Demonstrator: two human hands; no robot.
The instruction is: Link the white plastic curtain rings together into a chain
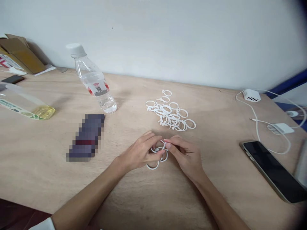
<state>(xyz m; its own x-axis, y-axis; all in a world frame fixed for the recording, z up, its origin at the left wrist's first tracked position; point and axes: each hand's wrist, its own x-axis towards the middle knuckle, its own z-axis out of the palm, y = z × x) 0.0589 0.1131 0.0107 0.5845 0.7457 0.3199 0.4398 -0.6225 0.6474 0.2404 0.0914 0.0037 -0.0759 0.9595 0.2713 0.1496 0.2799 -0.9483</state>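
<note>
My left hand [140, 151] is closed, its fingers pinching a small cluster of white plastic curtain rings [153, 168]. From the other side, the thumb and forefinger of my right hand [188, 156] pinch one ring of that cluster. The rings between my hands overlap, some hanging below my left fingers; whether they are linked together is hard to make out. Just beyond my hands lies a loose pile of more white rings [173, 117], each with a small eyelet. My fingertips hide part of the held rings.
A water bottle [98, 88] stands back left, near a pixelated dark packet [83, 135]. Far left are a bottle with yellow liquid [44, 112] and a cardboard box [30, 56]. A phone [273, 171], a white cable [256, 124] and a charger [251, 95] lie right.
</note>
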